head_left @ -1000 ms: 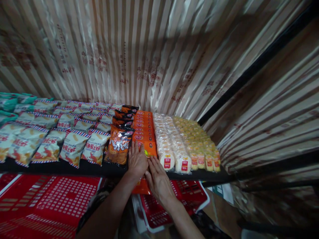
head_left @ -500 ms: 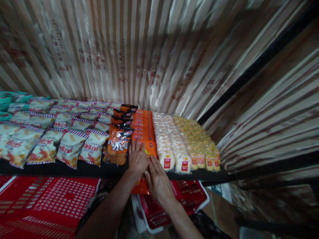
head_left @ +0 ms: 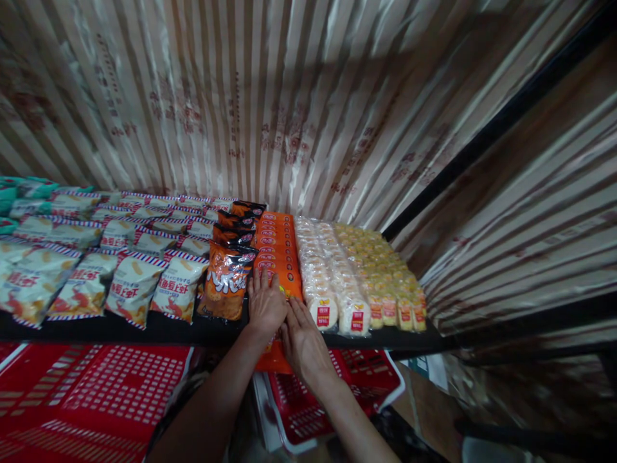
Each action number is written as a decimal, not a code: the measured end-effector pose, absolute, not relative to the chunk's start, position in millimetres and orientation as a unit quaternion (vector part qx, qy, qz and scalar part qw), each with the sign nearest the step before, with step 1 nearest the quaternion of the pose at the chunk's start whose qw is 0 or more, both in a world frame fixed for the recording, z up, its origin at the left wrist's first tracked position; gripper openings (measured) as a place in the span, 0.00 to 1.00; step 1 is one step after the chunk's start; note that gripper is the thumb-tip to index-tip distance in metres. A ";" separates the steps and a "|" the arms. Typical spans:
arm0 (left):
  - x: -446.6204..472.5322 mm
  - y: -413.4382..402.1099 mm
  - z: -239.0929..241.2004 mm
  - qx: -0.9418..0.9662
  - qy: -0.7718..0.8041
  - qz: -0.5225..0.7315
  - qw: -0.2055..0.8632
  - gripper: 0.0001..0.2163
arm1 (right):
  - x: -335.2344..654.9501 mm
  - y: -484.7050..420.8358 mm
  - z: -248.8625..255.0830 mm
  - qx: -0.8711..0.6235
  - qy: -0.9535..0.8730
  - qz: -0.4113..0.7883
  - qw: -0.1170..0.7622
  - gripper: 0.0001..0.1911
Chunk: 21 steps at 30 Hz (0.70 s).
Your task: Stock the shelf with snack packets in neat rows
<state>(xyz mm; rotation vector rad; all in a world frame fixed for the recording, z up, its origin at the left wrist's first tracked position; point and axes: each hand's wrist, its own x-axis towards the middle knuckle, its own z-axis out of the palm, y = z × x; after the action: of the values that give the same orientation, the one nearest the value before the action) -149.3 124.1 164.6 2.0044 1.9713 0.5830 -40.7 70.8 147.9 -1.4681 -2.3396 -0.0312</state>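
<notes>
My left hand [head_left: 267, 305] lies flat, fingers stretched out, on the front of a row of overlapping orange snack packets [head_left: 277, 241]. Beside it my right hand [head_left: 303, 337] rests on the same packets, its fingers extended and its fingertips close to the left hand. The lower end of the front packet hangs past the shelf edge below my hands. Just left stands an orange and black snack bag [head_left: 224, 283] with more like it behind. To the right are rows of clear-wrapped round white rice crackers [head_left: 322, 312].
White snack bags with striped edges [head_left: 130, 286] fill the black shelf's [head_left: 193, 331] left side. Small yellow packets [head_left: 405, 308] line its right end. Red baskets [head_left: 120, 379] stand below. A striped curtain [head_left: 289, 96] hangs behind, with a dark pole [head_left: 463, 154] at right.
Both hands stay on the orange packets with hardly any movement. The view has shifted very slightly.
</notes>
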 end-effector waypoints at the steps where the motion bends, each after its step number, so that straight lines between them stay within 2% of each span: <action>1: -149.2 124.3 164.5 0.692 0.680 0.201 0.134 0.23 | -40.7 71.2 148.0 -0.521 -0.833 -0.012 0.188 0.24; 8: -147.4 126.5 160.8 0.694 0.680 0.201 0.122 0.23 | -39.8 72.5 144.5 -0.525 -0.824 -0.004 0.213 0.24; 14: -147.2 126.4 160.8 0.692 0.684 0.198 0.118 0.23 | -38.5 75.8 144.5 -0.519 -0.835 0.000 0.183 0.24; 21: -148.0 125.5 162.6 0.695 0.682 0.197 0.111 0.22 | -40.3 73.3 140.2 -0.542 -0.813 -0.022 0.214 0.24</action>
<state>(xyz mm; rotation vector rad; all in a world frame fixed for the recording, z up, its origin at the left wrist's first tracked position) -148.0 125.5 162.6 2.0420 2.0042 0.5783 -40.3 73.3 140.2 -1.5037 -2.2552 -0.0623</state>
